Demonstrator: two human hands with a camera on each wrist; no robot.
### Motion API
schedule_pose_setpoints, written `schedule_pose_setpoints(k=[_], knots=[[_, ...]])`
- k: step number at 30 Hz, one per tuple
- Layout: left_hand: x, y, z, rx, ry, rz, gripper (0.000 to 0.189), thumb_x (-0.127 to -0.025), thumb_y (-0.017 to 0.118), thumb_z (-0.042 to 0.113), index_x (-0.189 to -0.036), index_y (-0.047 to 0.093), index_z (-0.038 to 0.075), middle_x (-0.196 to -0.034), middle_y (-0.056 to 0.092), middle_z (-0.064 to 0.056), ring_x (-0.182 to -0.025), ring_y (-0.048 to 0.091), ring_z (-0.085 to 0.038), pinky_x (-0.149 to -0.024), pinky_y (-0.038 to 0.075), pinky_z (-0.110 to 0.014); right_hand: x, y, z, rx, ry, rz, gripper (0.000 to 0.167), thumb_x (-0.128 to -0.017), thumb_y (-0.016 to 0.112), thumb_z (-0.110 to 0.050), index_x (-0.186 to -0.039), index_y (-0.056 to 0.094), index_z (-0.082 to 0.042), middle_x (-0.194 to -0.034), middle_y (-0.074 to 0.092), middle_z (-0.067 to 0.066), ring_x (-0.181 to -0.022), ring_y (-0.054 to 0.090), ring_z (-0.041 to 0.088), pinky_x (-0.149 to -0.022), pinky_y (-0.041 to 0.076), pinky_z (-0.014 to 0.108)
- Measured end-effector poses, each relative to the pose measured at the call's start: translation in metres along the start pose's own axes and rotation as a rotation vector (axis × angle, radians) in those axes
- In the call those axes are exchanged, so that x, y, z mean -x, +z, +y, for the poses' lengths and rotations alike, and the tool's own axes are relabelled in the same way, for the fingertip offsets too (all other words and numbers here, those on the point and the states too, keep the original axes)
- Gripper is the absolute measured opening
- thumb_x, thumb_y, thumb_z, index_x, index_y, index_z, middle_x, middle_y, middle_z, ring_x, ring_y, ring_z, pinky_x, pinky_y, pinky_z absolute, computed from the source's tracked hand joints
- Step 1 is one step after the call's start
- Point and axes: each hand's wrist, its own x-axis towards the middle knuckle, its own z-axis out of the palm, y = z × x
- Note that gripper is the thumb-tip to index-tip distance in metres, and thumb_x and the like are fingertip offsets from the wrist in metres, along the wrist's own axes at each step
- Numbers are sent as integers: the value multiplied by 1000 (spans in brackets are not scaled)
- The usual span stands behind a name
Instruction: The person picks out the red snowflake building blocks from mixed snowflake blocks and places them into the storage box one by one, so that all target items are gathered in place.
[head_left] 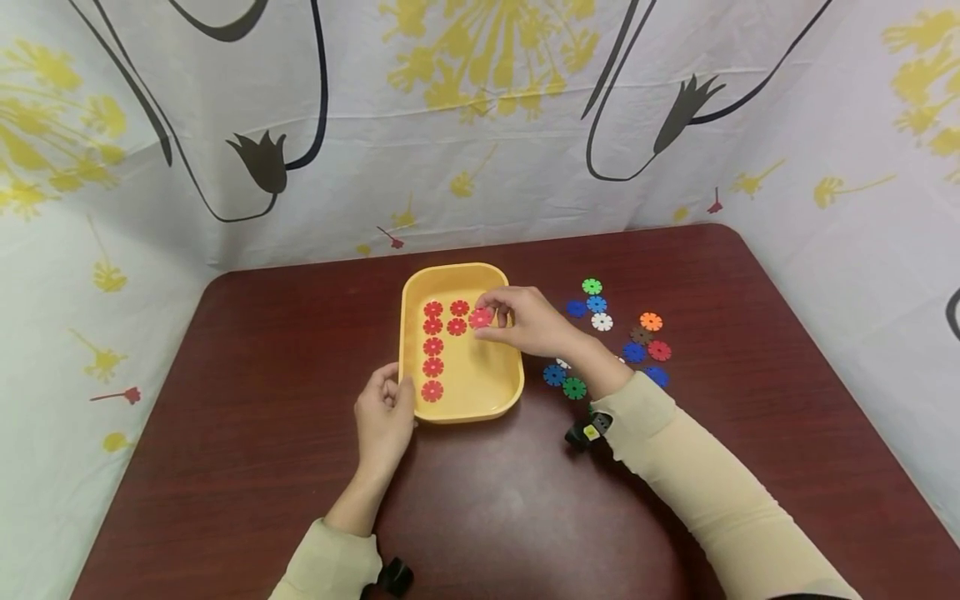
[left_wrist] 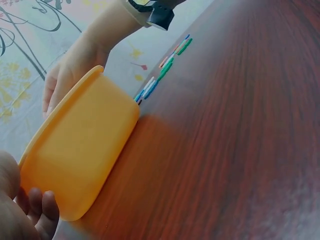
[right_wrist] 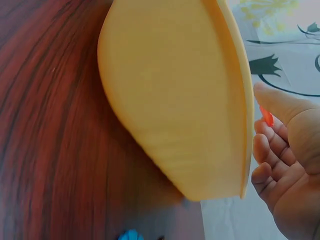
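Observation:
A yellow tray (head_left: 457,414) stands on the table with several red flower-shaped discs (head_left: 432,346) laid inside it, one column at the left and a shorter pair beside its top. My left hand (head_left: 386,417) grips the tray's near left corner, its thumb at the rim and its fingers against the outer wall in the left wrist view. Over the tray's right side, my right hand (head_left: 528,321) pinches a pinkish-red flower disc (head_left: 481,318) between thumb and fingertips. That disc (right_wrist: 267,116) shows edge-on in the right wrist view, beyond the tray wall.
Right of the tray lie loose flower discs of several colours, among them a green disc (head_left: 574,388), an orange disc (head_left: 651,322) and a white disc (head_left: 602,322). My right forearm passes over part of them. A patterned cloth (head_left: 480,183) hangs behind the dark red table (head_left: 300,350).

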Motion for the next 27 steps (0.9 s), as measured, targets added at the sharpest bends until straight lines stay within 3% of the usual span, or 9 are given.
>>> schedule_pose_setpoints(k=[16, 21, 27], knots=[[-1, -1, 2, 14, 7, -10, 28, -98, 59, 9, -124, 63, -2, -64, 55, -6, -44, 56, -15, -41, 49, -25, -22, 21, -5, 3, -18, -48, 31, -85, 84, -17, -109, 71, -2, -94, 68, 6, -71, 60, 12, -68, 52, 28], [0, -1, 3, 12, 14, -6, 28, -98, 59, 9, -124, 63, -3, -64, 55, -6, -44, 56, -16, -40, 48, -26, -31, 27, -9, 29, -9, -82, 32, -86, 83, -20, -109, 70, -1, -88, 67, 9, -70, 60, 13, -67, 51, 28], [0, -1, 3, 15, 7, -9, 29, -99, 59, 9, -124, 63, -3, -65, 56, -6, -45, 56, -16, -40, 48, -25, -38, 37, -12, 140, 58, -122, 30, -86, 83, -26, -106, 72, -5, -75, 61, 0, -64, 53, 13, -63, 43, 27]])
